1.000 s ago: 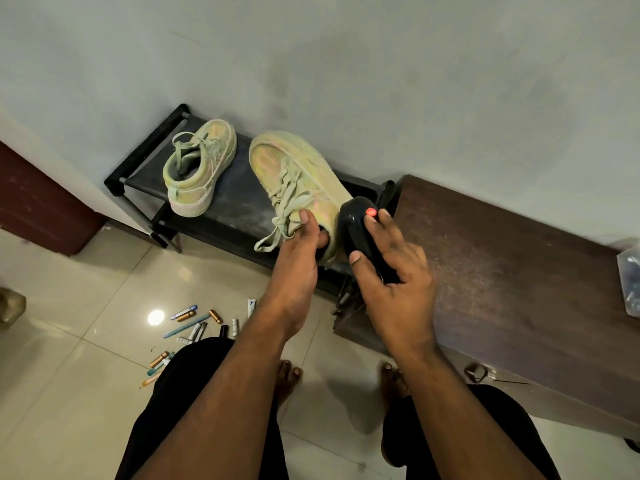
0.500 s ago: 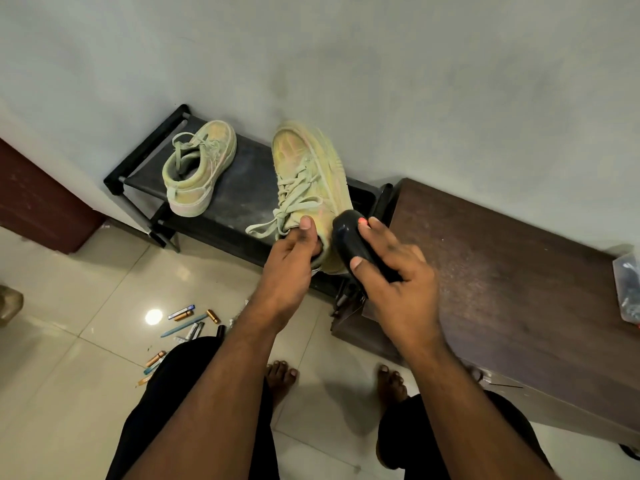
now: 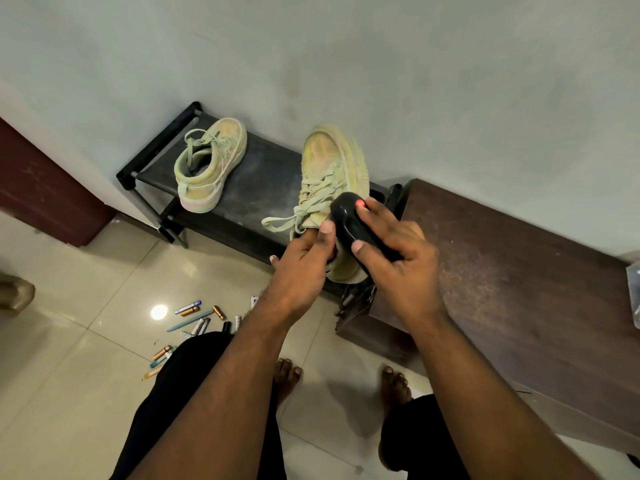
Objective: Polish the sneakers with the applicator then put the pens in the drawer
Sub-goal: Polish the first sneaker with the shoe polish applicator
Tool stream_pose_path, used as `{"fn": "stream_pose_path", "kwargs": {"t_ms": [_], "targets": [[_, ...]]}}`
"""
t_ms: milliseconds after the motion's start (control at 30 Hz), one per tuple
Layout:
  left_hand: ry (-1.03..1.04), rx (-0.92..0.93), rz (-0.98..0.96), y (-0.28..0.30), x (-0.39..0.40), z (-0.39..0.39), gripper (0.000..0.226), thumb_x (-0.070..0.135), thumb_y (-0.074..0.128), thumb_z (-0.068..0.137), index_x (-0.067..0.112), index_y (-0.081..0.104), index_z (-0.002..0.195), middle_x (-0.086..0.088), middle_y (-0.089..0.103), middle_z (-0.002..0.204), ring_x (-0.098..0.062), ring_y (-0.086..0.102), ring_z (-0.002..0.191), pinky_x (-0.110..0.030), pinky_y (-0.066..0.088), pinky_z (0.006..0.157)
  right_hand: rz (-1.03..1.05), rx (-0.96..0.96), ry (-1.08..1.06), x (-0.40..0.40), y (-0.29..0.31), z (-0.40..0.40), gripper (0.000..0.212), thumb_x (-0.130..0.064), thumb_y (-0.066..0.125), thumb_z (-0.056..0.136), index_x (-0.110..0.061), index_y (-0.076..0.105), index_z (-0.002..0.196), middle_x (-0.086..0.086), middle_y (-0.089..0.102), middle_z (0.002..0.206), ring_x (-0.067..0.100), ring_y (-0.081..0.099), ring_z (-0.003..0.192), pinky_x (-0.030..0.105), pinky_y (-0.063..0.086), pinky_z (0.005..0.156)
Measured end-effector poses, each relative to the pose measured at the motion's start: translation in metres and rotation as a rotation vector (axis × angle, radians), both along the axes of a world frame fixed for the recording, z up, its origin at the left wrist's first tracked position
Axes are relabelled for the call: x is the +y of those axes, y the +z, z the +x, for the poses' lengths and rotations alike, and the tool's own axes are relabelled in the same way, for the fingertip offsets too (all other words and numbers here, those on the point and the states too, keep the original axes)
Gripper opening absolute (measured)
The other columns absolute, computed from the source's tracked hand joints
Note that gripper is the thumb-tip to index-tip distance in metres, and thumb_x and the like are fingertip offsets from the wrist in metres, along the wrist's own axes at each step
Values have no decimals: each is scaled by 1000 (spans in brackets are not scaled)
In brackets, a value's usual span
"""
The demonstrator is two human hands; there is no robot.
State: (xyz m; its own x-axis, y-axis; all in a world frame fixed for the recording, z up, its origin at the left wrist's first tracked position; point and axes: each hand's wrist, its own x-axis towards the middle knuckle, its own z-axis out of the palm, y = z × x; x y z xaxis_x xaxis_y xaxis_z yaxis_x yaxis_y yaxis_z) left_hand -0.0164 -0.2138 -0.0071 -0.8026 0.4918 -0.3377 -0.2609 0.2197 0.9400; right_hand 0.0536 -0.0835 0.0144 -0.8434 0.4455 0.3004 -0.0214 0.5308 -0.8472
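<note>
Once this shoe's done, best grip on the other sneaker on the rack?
Take the second sneaker by its heel collar, coming from above on the front, floor-facing side of the rack. It stands upright on its sole with the heel and open mouth toward the person, toe toward the wall, so the collar rim is the nearest graspable edge.

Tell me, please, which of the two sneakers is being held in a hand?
The right-hand sneaker, gripped at its collar by the left hand; the other sneaker sits untouched on the shoe rack.

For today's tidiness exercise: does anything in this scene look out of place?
Yes: the pens lie scattered loose on the floor tiles, well below the shoe rack, pointing every way, not stored anywhere.
</note>
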Motion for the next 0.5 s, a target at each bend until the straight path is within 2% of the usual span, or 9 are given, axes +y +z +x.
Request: {"fn": "stream_pose_path", "kwargs": {"t_ms": [133, 300, 433, 500], "targets": [[35, -29, -15, -9, -1, -5, 77, 95, 29, 70, 49, 59, 124, 8, 63, 130, -22, 41, 138, -56, 18, 117, 108, -39, 25, -2, 4, -20, 48, -39, 64, 77, -29, 61, 124, -18, 56, 130, 16, 54, 103, 8, 39, 89], [86, 20, -43, -3, -5, -9, 83, 92, 23, 72, 35, 68, 113, 6, 72, 110, -27, 47, 132, -58, 19, 116, 108, 13, 96, 4, -2, 15, 48, -32, 66, 78, -25, 59, 124, -9, 59, 131, 18, 56, 101, 19, 44, 90], [16, 43, -26, -4, -1, -5, 82, 93, 22, 73, 38, 67, 112, 5, 72, 112, -26, 49, 131, -59, 19, 116, 107, 3, 60, 9, -2, 4, 47, -32, 66, 78, -25, 60, 124, -8, 60, 130, 21, 57, 103, 16, 42, 91], [7, 35, -17, -7, 1, -5, 82, 93, 24, 73, 35, 68, 111, -2, 71, 111, -32, 49, 131, -60, 20, 115, 105, -11, 38, 9, 0, -13, 46, -30, 67, 78, -26, 62, 123, -9, 61, 129, 19, 56, 103, 14, 41, 91]]}}
